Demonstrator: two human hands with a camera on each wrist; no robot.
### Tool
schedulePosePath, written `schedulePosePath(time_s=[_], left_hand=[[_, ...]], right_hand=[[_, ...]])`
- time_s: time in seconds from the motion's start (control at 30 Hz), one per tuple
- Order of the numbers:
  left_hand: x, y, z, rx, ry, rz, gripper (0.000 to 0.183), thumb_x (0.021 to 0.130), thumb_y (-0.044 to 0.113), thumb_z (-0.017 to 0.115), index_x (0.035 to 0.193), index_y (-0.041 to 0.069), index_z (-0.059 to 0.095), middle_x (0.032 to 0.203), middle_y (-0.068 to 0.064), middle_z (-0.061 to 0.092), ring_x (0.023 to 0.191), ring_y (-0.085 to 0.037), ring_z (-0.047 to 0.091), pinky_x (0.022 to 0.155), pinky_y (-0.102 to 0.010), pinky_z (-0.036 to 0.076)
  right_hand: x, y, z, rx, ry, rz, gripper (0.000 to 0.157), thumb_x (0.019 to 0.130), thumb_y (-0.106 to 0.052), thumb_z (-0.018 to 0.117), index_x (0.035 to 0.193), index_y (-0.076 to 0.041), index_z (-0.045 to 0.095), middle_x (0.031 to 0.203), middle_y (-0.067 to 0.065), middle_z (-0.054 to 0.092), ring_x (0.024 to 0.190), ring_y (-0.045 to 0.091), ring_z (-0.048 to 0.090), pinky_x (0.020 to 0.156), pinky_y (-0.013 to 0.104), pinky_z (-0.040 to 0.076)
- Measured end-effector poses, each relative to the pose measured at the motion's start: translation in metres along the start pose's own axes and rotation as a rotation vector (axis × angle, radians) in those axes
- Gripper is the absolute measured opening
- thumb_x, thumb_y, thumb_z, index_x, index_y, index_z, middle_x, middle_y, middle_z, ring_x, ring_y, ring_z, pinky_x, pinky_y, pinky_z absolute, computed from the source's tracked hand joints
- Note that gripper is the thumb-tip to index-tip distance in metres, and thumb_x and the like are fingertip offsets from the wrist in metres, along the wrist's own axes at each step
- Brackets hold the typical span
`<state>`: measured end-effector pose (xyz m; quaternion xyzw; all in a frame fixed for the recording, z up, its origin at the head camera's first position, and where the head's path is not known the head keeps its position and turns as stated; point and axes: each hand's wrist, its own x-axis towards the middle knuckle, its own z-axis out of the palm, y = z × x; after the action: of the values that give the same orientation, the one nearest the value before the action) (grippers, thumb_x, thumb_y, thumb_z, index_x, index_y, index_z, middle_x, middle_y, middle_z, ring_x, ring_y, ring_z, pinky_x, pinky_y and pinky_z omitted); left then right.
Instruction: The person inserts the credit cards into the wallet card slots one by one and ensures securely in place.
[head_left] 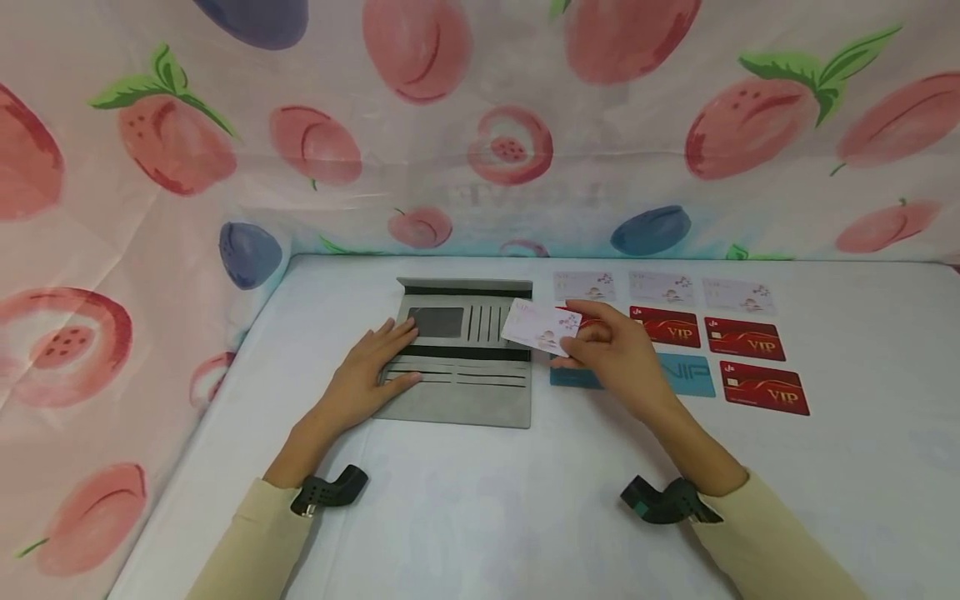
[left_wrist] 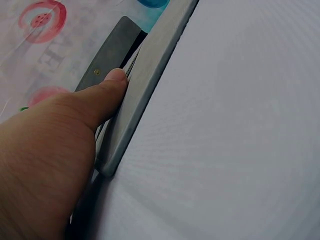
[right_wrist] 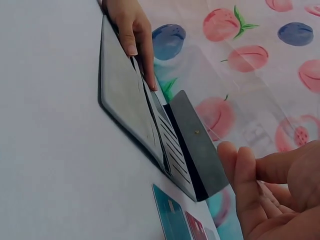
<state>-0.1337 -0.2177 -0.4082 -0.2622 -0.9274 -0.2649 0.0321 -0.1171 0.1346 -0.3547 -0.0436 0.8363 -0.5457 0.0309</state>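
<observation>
A grey wallet (head_left: pixel 480 404) lies unfolded on the white table, showing card slots and a dark window pocket; its flap (right_wrist: pixel 200 145) with a small snap stands raised at the back. My left hand (head_left: pixel 375 371) rests on the wallet's left side, fingers spread and fairly straight, the thumb on the lower card slots. With thumb and fingers my right hand (head_left: pixel 618 354) pinches a pale pink-and-white card (head_left: pixel 542 327), held above the wallet's right edge. Under that hand lie a blue VIP card (head_left: pixel 688 375), another blue card (head_left: pixel 573 372) and a partly hidden red card.
Right of the wallet, cards lie in rows: pale cards (head_left: pixel 662 288) at the back, red VIP cards (head_left: pixel 747 338) in the middle, and a red VIP card (head_left: pixel 765 387) in front beside the blue ones. A fruit-print cloth (head_left: pixel 585 183) hangs behind and at the left.
</observation>
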Motion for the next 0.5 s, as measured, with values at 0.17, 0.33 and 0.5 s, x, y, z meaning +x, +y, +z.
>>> schedulePosePath(time_s=[0.17, 0.33, 0.5], left_hand=[[-0.001, -0.001, 0.001, 0.000, 0.002, 0.007, 0.067, 0.089, 0.033, 0.068, 0.144, 0.004, 0.042, 0.152, -0.009, 0.034, 0.142, -0.032, 0.020, 0.115, -0.048, 0.012], [-0.002, -0.002, 0.001, -0.002, -0.004, 0.001, 0.068, 0.089, 0.033, 0.068, 0.145, 0.005, 0.041, 0.152, -0.008, 0.033, 0.142, -0.031, 0.019, 0.116, -0.047, 0.011], [0.000, -0.002, 0.001, 0.000, -0.003, -0.004, 0.068, 0.089, 0.033, 0.068, 0.145, 0.006, 0.041, 0.153, -0.007, 0.033, 0.143, -0.029, 0.018, 0.116, -0.046, 0.010]], right_hand=[[0.010, -0.004, 0.015, 0.040, 0.019, 0.040, 0.050, 0.091, -0.019, 0.068, 0.137, -0.013, 0.050, 0.083, 0.010, 0.066, 0.077, 0.023, 0.069, 0.077, 0.029, 0.055], [0.018, -0.004, 0.030, 0.128, 0.029, 0.039, 0.050, 0.092, -0.013, 0.066, 0.137, -0.008, 0.047, 0.083, 0.012, 0.066, 0.076, 0.026, 0.071, 0.077, 0.026, 0.055], [0.028, -0.005, 0.042, 0.157, 0.074, 0.050, 0.049, 0.090, -0.014, 0.068, 0.135, -0.008, 0.049, 0.085, 0.014, 0.067, 0.071, 0.027, 0.070, 0.070, 0.025, 0.055]])
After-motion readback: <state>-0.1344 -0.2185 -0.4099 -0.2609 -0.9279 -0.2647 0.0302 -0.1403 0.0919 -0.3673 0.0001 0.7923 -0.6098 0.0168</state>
